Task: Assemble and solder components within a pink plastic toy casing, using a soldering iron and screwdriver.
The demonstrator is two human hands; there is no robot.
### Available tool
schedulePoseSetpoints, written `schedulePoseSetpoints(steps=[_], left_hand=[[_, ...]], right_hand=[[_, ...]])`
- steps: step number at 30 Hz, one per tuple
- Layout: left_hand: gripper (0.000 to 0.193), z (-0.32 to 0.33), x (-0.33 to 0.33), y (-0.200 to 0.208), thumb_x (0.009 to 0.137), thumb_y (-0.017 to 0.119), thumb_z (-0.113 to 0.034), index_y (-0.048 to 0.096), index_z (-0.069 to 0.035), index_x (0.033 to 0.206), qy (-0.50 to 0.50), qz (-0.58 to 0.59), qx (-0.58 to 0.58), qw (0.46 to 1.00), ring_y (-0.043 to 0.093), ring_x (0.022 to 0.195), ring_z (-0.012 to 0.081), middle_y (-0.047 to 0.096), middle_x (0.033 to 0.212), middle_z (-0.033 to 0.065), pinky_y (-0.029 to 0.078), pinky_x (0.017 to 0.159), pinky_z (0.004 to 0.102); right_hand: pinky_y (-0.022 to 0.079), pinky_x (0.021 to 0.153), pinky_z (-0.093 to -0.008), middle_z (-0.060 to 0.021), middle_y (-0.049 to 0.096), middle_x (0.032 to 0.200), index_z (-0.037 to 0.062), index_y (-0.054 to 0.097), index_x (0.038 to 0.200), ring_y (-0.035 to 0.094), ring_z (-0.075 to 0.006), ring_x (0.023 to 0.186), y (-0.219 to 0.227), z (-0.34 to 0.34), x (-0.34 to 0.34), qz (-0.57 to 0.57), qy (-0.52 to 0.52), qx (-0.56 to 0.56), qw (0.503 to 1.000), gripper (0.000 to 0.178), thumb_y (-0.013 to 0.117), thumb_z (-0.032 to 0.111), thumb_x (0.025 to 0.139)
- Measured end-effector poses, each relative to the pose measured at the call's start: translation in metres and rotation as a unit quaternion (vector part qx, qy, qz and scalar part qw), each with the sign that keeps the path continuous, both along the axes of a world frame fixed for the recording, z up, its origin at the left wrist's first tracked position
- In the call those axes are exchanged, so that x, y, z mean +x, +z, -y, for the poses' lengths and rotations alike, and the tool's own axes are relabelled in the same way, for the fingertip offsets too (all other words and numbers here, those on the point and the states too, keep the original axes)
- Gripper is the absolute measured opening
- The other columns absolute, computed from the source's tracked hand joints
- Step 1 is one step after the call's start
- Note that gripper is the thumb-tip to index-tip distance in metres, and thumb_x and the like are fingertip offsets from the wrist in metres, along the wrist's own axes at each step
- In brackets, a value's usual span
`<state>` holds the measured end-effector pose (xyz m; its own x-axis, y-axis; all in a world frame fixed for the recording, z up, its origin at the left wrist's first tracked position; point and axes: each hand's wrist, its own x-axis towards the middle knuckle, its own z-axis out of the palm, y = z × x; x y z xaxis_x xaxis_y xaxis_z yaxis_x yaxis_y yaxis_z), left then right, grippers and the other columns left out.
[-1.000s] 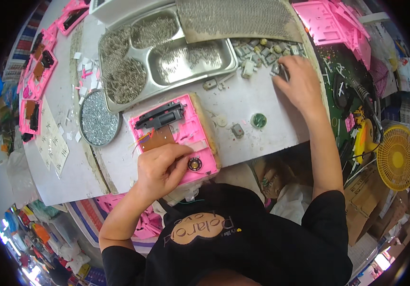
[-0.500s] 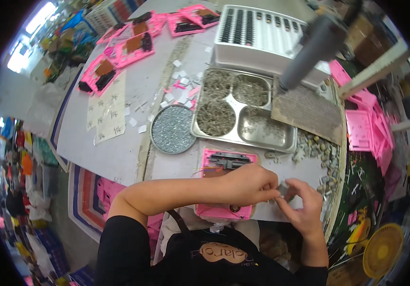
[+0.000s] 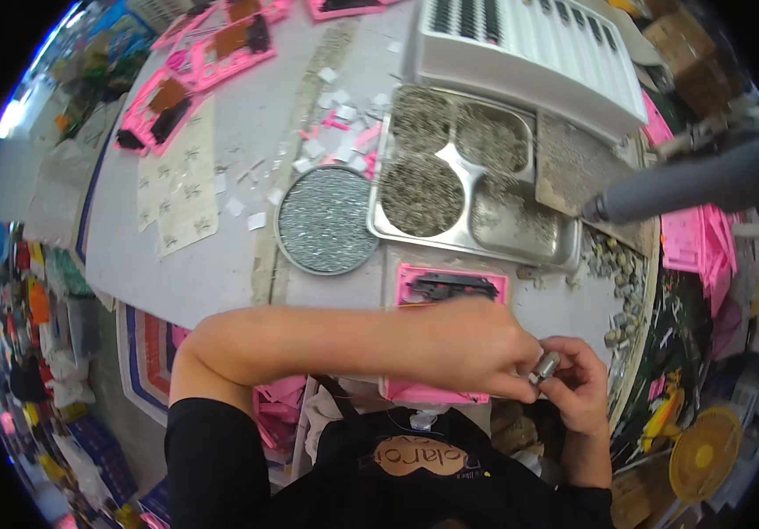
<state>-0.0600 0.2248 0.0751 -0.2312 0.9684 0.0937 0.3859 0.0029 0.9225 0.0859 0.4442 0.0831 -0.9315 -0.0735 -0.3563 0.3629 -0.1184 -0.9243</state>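
Observation:
A small silver motor point(image 3: 547, 365) with a pale end sits between the fingertips of my two hands. Thumb and fingers of my right hand point(image 3: 580, 388) pinch it from the right. My left hand point(image 3: 485, 351) reaches across from the left, its fingers closed at the pale end of the motor. Under my left forearm lies a pink plastic housing point(image 3: 403, 279), partly covered by the arm, with a black molded part point(image 3: 450, 286) along its far side.
Beyond the housing stand a round dish of small silver pieces point(image 3: 326, 220) and a steel compartment tray point(image 3: 385, 231) of screws. A white rack point(image 3: 529, 75) is behind. A grey power screwdriver point(image 3: 688, 185) hangs at right, above more small motors point(image 3: 624, 309). Pink assemblies point(image 3: 212, 62) lie far left.
My view has shifted, so the table appears moved. Both hands stay together; the motor now shows clearly between them. The hanging screwdriver appears lower and farther right.

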Motion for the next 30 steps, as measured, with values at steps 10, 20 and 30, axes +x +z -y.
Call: schedulePoseSetpoints(steps=[10, 20, 30], left_hand=[[0.017, -0.062, -0.150, -0.018, 0.084, 0.072, -0.019, 0.075, -0.004, 0.093, 0.249, -0.300, -0.098, 0.916, 0.070, 0.080, 0.0321, 0.073, 0.087, 0.0152, 0.055, 0.076, 0.0424], [0.020, -0.109, -0.118, -0.030, 0.082, 0.076, -0.025, 0.076, -0.005, 0.089, 0.303, -0.264, -0.160, 0.902, 0.069, 0.080, 0.0292, 0.073, 0.084, 0.0116, 0.055, 0.076, 0.0416], [0.014, -0.112, -0.104, -0.040, 0.093, 0.070, -0.021, 0.071, -0.008, 0.099, 0.327, -0.433, -0.040, 0.839, 0.071, 0.079, 0.0310, 0.073, 0.092, 0.0121, 0.055, 0.071, 0.0421]], right_hand=[[0.053, 0.069, -0.0224, -0.0053, 0.068, 0.090, -0.0058, 0.052, 0.140, 0.064, -0.0097, 0.078, -0.020, -0.035, 0.023, -0.003, -0.128, -0.078, 0.989, 0.051, 0.069, 0.001, 0.092], [0.052, 0.069, -0.0216, -0.0069, 0.068, 0.093, -0.0063, 0.053, 0.138, 0.064, -0.0101, 0.078, -0.035, -0.058, 0.054, -0.030, -0.158, -0.106, 0.981, 0.050, 0.070, 0.000, 0.091], [0.043, 0.069, -0.0215, 0.0008, 0.059, 0.089, -0.0040, 0.054, 0.138, 0.053, -0.0064, 0.076, -0.037, -0.069, 0.052, -0.058, -0.199, 0.058, 0.977, 0.050, 0.067, -0.003, 0.090]])
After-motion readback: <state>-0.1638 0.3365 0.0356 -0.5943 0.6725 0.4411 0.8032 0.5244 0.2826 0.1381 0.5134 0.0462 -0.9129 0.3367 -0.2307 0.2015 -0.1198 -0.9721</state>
